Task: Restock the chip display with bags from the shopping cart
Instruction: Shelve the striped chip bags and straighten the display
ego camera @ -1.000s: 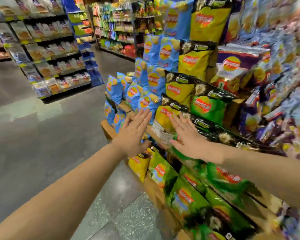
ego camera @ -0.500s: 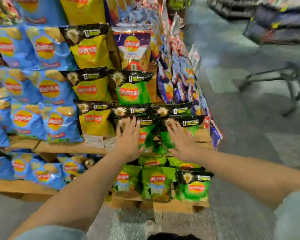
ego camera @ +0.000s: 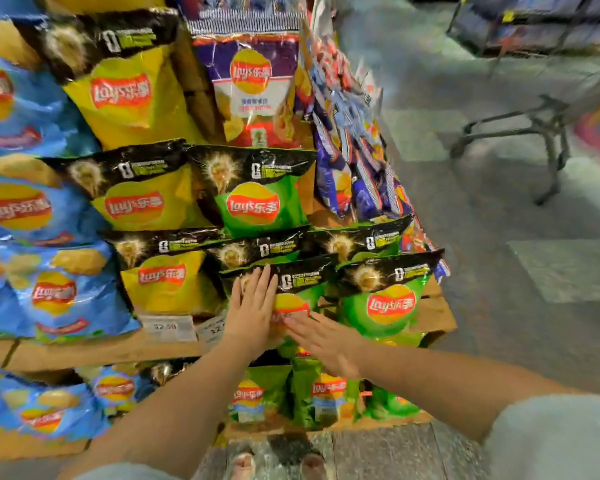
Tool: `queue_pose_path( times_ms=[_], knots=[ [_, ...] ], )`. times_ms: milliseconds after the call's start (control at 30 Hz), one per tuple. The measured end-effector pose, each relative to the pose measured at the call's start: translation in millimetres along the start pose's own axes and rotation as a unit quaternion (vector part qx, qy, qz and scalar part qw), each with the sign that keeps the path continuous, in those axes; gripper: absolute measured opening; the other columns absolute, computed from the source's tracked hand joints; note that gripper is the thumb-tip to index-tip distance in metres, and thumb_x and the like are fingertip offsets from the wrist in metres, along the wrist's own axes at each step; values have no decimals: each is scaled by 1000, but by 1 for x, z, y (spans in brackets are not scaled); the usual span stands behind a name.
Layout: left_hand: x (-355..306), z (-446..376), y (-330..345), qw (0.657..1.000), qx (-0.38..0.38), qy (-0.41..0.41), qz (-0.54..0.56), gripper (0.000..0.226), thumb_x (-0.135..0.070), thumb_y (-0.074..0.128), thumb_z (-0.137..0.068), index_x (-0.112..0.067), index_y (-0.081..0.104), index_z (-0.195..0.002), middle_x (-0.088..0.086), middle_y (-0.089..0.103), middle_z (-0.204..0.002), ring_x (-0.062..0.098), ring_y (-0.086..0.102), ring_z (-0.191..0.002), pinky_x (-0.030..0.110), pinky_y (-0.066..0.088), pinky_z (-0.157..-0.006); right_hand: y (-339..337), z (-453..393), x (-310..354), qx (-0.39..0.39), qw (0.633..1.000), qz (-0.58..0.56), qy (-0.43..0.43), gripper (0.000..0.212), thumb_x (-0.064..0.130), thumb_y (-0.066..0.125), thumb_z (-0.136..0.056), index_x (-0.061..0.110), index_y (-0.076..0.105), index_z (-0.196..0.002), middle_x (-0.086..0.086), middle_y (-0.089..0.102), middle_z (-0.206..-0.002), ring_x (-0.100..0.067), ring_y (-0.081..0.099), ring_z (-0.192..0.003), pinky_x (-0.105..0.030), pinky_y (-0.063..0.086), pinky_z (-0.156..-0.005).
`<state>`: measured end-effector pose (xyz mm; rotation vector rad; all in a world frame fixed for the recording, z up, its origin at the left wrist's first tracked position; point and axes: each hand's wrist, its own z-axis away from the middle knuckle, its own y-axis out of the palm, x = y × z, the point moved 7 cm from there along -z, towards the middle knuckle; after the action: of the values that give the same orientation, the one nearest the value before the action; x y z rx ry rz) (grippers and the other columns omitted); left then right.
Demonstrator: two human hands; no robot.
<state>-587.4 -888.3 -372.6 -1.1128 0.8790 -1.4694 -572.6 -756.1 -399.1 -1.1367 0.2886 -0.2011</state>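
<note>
The tiered cardboard chip display (ego camera: 94, 351) fills the left and centre of the head view, stacked with blue, yellow and green bags. My left hand (ego camera: 252, 311) lies flat, fingers straight, on the upper left of a green chip bag (ego camera: 305, 289) on the middle shelf. My right hand (ego camera: 323, 339) presses flat against the same bag's lower front, fingers pointing left. Another green bag (ego camera: 385, 299) stands just to its right. The shopping cart (ego camera: 548, 123) shows only its blurred metal frame at the upper right.
Blue bags (ego camera: 32, 209) and yellow bags (ego camera: 160, 282) fill the left tiers, with price tags (ego camera: 168, 327) on the shelf edge. Purple bags (ego camera: 347, 168) hang on the display's right side. More green bags (ego camera: 323, 396) sit on the bottom tier. Grey floor lies right.
The view has swung right and closer onto the green bags. Both hands have come together onto one green bag, the right hand sliding left and lower across its front.
</note>
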Motion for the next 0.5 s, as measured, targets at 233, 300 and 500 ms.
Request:
queue_pose_path(
  times_ms=[233,300,500],
  knots=[
    [26,-30,8,997,-2,76,-27,124,-72,50,-81,-11,-51,-120,12,-56,-127,29,-44,-124,52,-28,-101,7,-50,-17,65,992,106,38,83,32,35,-101,11,-39,-134,-5,-50,-135,-22,-44,-126,-35,-27,-105],
    [29,-31,11,996,-1,85,-17,124,-68,53,-82,-11,-51,-121,12,-56,-126,29,-45,-124,52,-28,-100,7,-55,-21,71,991,111,39,81,38,31,-101,11,-36,-136,-4,-49,-136,-22,-47,-123,-37,-29,-104],
    [34,-36,12,995,-9,97,-20,120,-70,46,-85,-10,-50,-122,13,-56,-127,31,-51,-117,54,-26,-100,14,-65,-24,79,988,109,77,66,34,18,-103,11,-35,-135,-3,-40,-146,-23,-42,-128,-41,-30,-105]
  ],
)
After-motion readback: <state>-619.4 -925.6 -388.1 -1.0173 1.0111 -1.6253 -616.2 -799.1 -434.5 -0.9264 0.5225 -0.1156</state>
